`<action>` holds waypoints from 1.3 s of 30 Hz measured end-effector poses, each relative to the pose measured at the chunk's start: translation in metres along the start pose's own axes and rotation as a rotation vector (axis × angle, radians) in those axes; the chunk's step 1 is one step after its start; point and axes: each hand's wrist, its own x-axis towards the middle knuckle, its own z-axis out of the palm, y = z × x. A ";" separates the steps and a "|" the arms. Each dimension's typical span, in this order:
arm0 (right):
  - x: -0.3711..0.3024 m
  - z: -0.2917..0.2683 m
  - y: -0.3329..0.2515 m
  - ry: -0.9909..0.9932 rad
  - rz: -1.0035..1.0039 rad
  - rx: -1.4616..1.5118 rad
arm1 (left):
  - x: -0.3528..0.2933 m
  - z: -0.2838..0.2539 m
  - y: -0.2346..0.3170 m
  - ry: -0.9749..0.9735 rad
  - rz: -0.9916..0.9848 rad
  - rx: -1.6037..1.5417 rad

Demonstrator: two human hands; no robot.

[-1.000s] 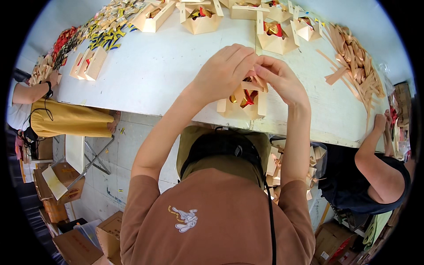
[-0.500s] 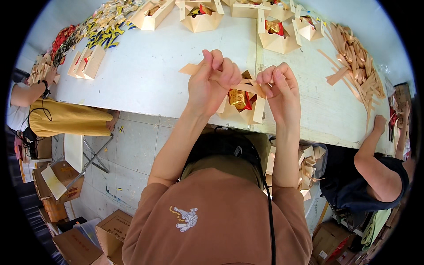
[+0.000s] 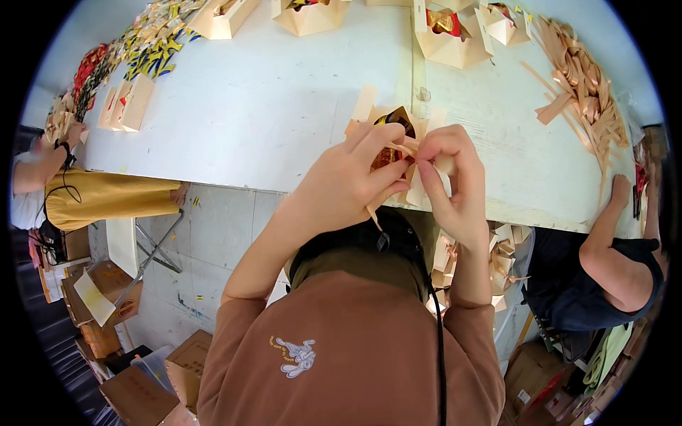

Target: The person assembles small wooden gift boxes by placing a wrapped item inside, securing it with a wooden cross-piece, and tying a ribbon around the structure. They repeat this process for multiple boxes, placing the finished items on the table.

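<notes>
Starting at the far left, we are seeing a co-worker in a yellow garment (image 3: 106, 199) sitting at the end of the white desk (image 3: 270, 106), with a flat tan box (image 3: 128, 103) and a heap of yellow and red wrappers (image 3: 153, 42) lying near them. Cardboard cartons (image 3: 106, 298) are standing on the floor below.

Moving toward the middle, our left hand (image 3: 348, 188) is reaching up over the near edge of the desk, and its grip is closing narrowly: thumb and forefinger are pinching a thin tan paper strip (image 3: 401, 149) that is running roughly left to right between the hands. Just behind the fingers, the small tan paper box (image 3: 387, 121) with red and gold contents is resting at the desk's near edge, its flaps standing up and away from us.

Our right hand (image 3: 451, 181) is meeting the left one, its fingertips pinching the same strip from the other side, touching the box's right flap. Both hands are equally close to the box; it is lying directly beyond them.

Further right, more open boxes (image 3: 455, 39) are standing at the far edge, a pile of tan strips (image 3: 582, 85) is spreading out, and another person's arm (image 3: 611, 227) is leaning on the desk.
</notes>
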 end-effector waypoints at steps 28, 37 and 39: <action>-0.011 -0.018 0.014 -0.221 -0.105 -0.014 | -0.008 -0.008 -0.006 0.051 -0.215 -0.354; -0.016 -0.028 0.016 0.161 0.334 0.241 | -0.011 -0.021 -0.034 0.464 -0.643 -0.984; -0.018 -0.045 0.027 0.226 0.328 -0.093 | -0.021 -0.025 -0.048 0.437 -0.675 -0.754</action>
